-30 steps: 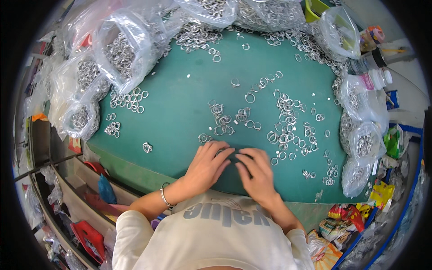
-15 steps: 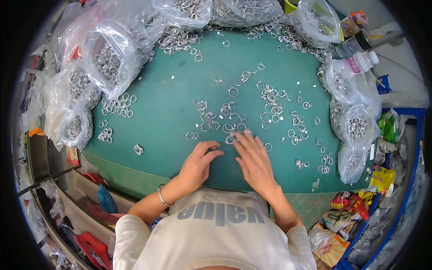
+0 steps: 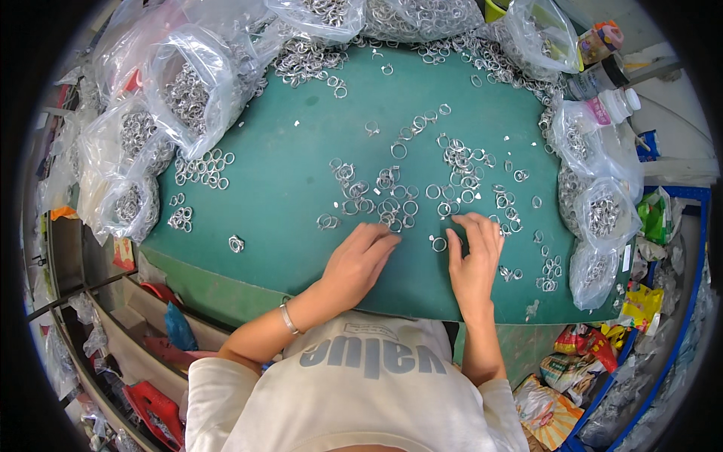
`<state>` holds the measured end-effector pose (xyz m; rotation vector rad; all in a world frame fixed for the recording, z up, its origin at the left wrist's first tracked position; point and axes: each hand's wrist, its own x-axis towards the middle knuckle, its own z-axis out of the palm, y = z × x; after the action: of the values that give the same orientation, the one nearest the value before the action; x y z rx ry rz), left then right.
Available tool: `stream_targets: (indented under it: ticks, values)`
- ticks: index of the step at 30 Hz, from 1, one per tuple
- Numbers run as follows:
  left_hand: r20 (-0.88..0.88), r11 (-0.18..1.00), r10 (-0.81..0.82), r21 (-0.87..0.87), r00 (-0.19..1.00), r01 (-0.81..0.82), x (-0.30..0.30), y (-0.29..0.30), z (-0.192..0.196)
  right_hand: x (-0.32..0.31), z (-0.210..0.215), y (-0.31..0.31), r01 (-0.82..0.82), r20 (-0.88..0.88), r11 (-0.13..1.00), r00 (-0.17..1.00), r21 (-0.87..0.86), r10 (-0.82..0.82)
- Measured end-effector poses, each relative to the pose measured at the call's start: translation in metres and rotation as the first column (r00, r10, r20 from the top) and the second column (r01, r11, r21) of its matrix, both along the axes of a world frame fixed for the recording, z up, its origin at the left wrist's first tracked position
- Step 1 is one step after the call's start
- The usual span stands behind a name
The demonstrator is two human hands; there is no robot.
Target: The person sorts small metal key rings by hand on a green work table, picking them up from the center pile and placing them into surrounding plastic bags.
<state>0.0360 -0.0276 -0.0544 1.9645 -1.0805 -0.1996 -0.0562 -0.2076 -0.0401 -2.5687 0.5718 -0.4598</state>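
Note:
Silver-coloured metal rings lie in loose clusters on a green tabletop (image 3: 286, 173). My left hand (image 3: 357, 265) rests low on the table, fingers extended close together. Its fingertips reach the lower edge of the central ring cluster (image 3: 389, 205), and I see nothing held in them. To the right, my right hand (image 3: 476, 255) is open, with thumb and fingers apart. Its fingertips are close to a few rings (image 3: 446, 209) below the right-hand cluster (image 3: 461, 157). A single ring (image 3: 439, 244) lies just left of its thumb.
Clear plastic bags full of rings line the left (image 3: 187, 98), back (image 3: 422, 19) and right (image 3: 601, 215) edges. Ring heaps (image 3: 301, 62) lie before the back bags. Bottles (image 3: 617, 104) stand at the back right. Smaller ring groups (image 3: 203, 169) are at the left.
My right hand has moved right, from the central cluster to the rings beside it. My left hand has shifted slightly right, up to the central rings. A few rings between the hands have shifted.

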Motion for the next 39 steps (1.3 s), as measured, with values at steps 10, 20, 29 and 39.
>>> stream_targets:
  ticks: [10,20,29,39]
  values:
    - [0.025,0.999,0.017,0.028,1.000,-0.017,0.010,-0.037,-0.006,0.016,-0.018,-0.043,0.013,-0.015,0.990,1.000,-0.144,-0.015]
    - [-0.687,0.990,0.027,-0.081,0.726,-0.113,0.017,-0.015,0.010,0.000,-0.004,-0.013,-0.039,-0.037,0.999,0.999,-0.014,0.038]
    - [-0.980,0.964,-0.182,-0.195,0.085,-0.179,0.009,-0.021,0.010,0.000,0.023,0.009,-0.168,0.172,0.807,0.982,0.567,0.084]
    - [-0.850,0.980,-0.056,-0.147,0.525,-0.133,0.010,0.005,0.007,-0.063,0.051,-0.187,0.445,0.176,0.717,0.890,-0.537,-0.421]
